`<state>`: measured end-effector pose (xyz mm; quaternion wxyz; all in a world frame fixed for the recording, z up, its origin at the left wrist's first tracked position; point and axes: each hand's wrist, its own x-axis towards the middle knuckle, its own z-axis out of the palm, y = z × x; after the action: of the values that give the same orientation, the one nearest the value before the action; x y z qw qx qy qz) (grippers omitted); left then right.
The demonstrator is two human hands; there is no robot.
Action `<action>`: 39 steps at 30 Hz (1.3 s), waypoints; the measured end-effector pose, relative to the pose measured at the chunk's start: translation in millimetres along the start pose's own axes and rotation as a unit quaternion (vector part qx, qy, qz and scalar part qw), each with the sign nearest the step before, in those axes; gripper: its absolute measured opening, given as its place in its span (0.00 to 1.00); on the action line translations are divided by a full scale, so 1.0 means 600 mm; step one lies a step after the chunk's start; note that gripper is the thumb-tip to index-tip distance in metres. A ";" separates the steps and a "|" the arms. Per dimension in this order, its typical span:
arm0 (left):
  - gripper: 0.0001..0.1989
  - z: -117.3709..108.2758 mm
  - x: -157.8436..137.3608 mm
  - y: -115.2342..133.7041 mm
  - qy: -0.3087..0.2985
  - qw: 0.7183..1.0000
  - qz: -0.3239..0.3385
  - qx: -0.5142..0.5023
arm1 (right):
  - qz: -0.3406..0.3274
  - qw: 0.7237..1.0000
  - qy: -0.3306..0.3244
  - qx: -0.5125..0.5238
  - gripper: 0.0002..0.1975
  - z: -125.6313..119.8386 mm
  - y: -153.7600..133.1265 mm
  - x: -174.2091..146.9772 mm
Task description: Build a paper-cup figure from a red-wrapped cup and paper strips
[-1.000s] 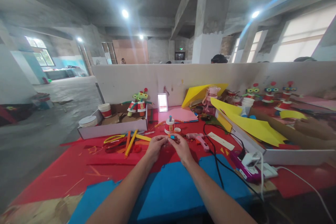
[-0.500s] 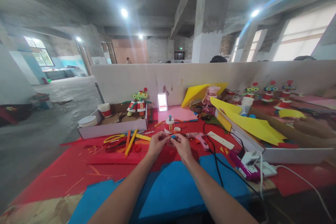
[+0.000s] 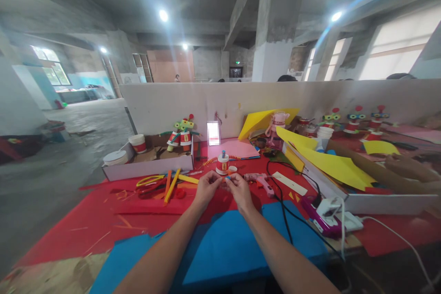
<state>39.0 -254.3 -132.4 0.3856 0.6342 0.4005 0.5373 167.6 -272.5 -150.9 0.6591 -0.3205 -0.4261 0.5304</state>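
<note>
My left hand [image 3: 208, 188] is closed in a pinch over the red sheet; whatever lies between its fingertips is too small to make out. Close beside it, my right hand [image 3: 238, 189] pinches a small blue paper piece [image 3: 228, 178]. Just beyond the fingers stands a paper-cup figure [image 3: 222, 164], white with a red band, with a blue piece on top and springy folded-paper arms stretched to both sides. A small white round piece [image 3: 233, 169] sits at its right. Right of my hands lies a pink glue gun [image 3: 260, 183] with a black cord.
Scissors [image 3: 149, 181] and yellow and orange paper strips [image 3: 172, 186] lie at left. Finished cup figures [image 3: 185, 138] stand in a white-sided box [image 3: 148, 172]. A purple power strip [image 3: 322, 218] with cables, yellow sheets [image 3: 330, 161] and another person's hand [image 3: 409, 165] are at right.
My fingertips have shifted slightly, and the blue piece now sits at my right fingertips, a little farther right. The other person's hand and a yellow piece at far right have moved slightly.
</note>
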 end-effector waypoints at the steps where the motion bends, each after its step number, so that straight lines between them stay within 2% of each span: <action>1: 0.11 0.000 0.000 -0.001 0.000 1.000 -0.001 0.000 | -0.001 1.000 -0.002 0.001 0.18 0.000 0.000 0.000; 20: 0.09 0.001 -0.001 0.007 0.008 1.000 -0.002 -0.006 | 0.006 1.000 0.000 0.024 0.17 0.002 0.001 -0.001; 29: 0.07 0.000 -0.004 0.012 0.004 0.999 0.014 0.044 | 0.008 1.000 0.004 0.019 0.17 0.000 0.004 0.001; 34: 0.07 0.004 -0.002 -0.005 -0.003 1.000 0.006 0.028 | -0.006 0.999 0.026 -0.028 0.17 -0.006 0.010 0.005; 39: 0.06 0.002 0.003 -0.020 -0.030 0.999 -0.014 0.012 | -0.056 0.992 0.020 -0.110 0.14 -0.011 0.012 0.005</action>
<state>39.4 -247.9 -142.9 0.3974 0.6486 0.4042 0.5079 170.9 -267.6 -159.5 0.6565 -0.3771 -0.4860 0.4366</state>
